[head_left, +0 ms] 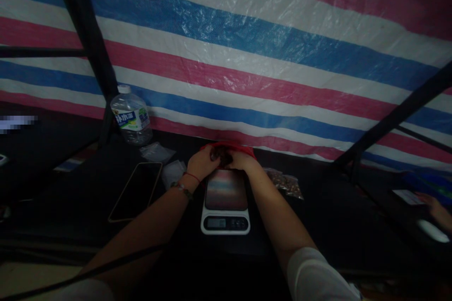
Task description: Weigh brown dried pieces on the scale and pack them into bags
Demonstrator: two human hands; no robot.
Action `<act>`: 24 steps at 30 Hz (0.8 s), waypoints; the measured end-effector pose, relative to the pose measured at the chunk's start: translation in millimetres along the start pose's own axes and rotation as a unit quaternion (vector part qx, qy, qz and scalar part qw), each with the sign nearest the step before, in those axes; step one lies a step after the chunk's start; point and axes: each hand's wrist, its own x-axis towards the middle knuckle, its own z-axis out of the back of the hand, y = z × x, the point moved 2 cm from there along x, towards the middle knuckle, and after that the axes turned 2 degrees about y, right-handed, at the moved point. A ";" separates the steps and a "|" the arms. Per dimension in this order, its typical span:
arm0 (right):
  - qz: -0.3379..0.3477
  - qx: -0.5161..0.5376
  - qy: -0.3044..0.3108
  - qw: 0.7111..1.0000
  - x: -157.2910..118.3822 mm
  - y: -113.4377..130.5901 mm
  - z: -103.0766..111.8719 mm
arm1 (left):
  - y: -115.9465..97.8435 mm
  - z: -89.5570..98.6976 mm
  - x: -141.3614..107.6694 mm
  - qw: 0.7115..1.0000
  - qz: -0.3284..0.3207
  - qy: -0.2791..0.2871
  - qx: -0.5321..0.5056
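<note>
My left hand (202,165) and my right hand (241,162) meet at a red bag or container (229,144) just behind a kitchen scale (226,193). Between them is a dark brown, lumpy mass (221,154), too dim to name. The left fingers look curled at its edge, closed on something I cannot make out. Those of my right hand reach into the dark and are hidden. The scale has a white body, a shiny reflecting plate and a small display. Nothing visible lies on its plate.
Clear plastic bags (173,172) and a smartphone (136,192) lie to the left, with a large plastic bottle (131,117) behind. Small bags of brown pieces (284,182) sit beside my right forearm. Another person's hand (436,208) shows far right. Dark metal posts (86,33) flank a striped sheet.
</note>
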 end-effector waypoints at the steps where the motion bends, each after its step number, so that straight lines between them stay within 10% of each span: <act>1: 0.013 0.001 -0.016 1.000 1.6 1.6 -0.7 | 0.5 0.0 -0.1 1.000 0.001 0.001 0.002; 9: 0.086 0.031 -0.077 0.993 9.2 13.1 -5.6 | 2.2 0.5 0.5 1.000 -0.005 0.019 -0.007; 24: -0.007 0.081 -0.146 0.986 16.1 -3.9 -1.6 | 1.6 3.8 0.7 0.998 -0.053 0.034 -0.001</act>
